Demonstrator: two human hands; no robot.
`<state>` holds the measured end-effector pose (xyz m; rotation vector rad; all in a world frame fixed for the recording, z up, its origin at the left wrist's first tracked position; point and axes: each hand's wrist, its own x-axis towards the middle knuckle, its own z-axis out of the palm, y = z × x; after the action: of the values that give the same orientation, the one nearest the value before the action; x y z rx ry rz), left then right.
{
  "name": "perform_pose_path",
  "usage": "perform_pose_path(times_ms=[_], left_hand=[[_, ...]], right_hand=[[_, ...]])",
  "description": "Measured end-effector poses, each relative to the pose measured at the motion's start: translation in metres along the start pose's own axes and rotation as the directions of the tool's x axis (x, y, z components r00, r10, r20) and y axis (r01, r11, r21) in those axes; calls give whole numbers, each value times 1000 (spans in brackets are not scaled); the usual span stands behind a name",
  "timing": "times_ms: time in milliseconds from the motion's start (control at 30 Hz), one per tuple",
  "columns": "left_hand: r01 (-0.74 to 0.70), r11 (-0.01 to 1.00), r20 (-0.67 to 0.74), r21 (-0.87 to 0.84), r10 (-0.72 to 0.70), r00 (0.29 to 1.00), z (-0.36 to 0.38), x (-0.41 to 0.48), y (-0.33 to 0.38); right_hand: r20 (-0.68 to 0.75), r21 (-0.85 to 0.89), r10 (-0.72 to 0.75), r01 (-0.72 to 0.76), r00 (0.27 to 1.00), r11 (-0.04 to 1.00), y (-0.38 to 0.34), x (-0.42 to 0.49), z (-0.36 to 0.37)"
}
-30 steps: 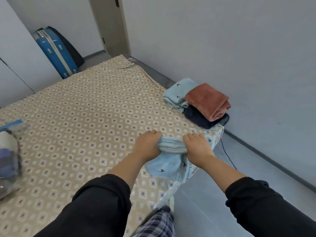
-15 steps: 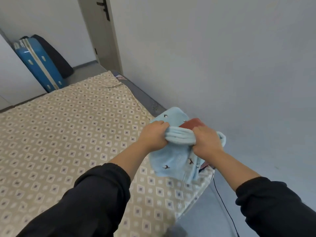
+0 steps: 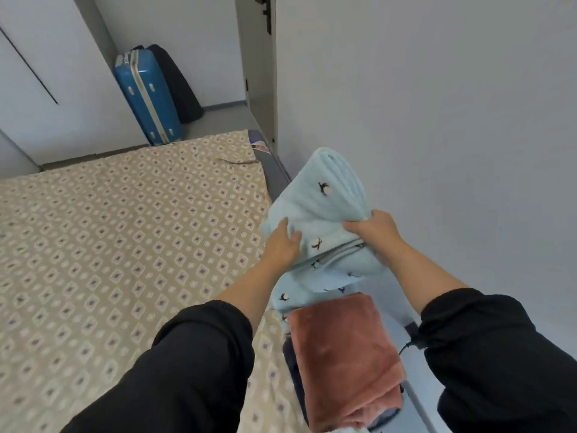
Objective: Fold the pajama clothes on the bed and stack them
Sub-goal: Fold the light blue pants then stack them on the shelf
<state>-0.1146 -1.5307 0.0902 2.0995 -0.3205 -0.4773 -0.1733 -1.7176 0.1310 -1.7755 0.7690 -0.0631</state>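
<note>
A folded light-blue pajama piece (image 3: 324,195) with small dark bird prints is held up near the bed's right edge. My left hand (image 3: 282,243) grips its left side and my right hand (image 3: 373,228) grips its right side. Just below it lies another folded light-blue piece (image 3: 312,287) of the same print. Nearer to me, a folded pink fleece piece (image 3: 346,357) lies on top of a dark navy piece (image 3: 295,367), on the bed (image 3: 125,245) with its beige diamond-patterned sheet.
A grey wall runs close along the bed's right side. A blue suitcase (image 3: 146,95) and a black bag (image 3: 176,82) lean against the far wall beside a door (image 3: 260,67). A black cable (image 3: 406,346) lies on the floor at the right.
The view has swung over the stack. Both hands have carried the folded blue piece forward and up, past the pink piece, to above the other blue piece.
</note>
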Motion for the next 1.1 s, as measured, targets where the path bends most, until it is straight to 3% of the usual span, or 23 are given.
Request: perform_pose_path(times_ms=[100,200,267,333,500,633,733,800,867,933,1000,1100], left_hand=[[103,994,183,-40,-94,979,37,14,0],[223,967,221,-125,-192,956,52,25,-1],[283,938,284,-202,-220,933,62,34,2],[347,882,353,-319,-229,907,71,45,8],[452,709,445,-541,-214,869,90,71,14],[479,492,395,-727,-272,878,79,86,-11],[497,265,399,-826,-348,848,63,90,-61],[543,344,359,-766,-472,805,59,89,-106],[621,441,312,-648,-590,745,61,83,-146],[643,429,255,-634,-669,698,64,76,-169],[540,481,125,-690,-656,745,68,73,-175],[400,671,-40,-624,-538,842,74,68,-166]], right_hand=[[139,288,191,-224,972,931,9,34,-6],[104,310,182,-206,978,928,15,59,-8],[39,200,125,-130,991,971,18,70,-12],[-36,-53,18,-20,999,998,18,75,-17],[-170,-517,-190,77,967,853,6,81,-24],[-82,-579,-267,173,960,797,13,73,22],[173,-441,-93,161,981,883,47,73,73],[334,-347,66,58,940,936,84,81,91],[415,-437,145,57,898,898,117,90,95],[426,-470,211,16,880,882,143,98,92],[435,-470,270,-39,859,882,160,103,89],[477,-446,346,-117,808,888,171,104,93]])
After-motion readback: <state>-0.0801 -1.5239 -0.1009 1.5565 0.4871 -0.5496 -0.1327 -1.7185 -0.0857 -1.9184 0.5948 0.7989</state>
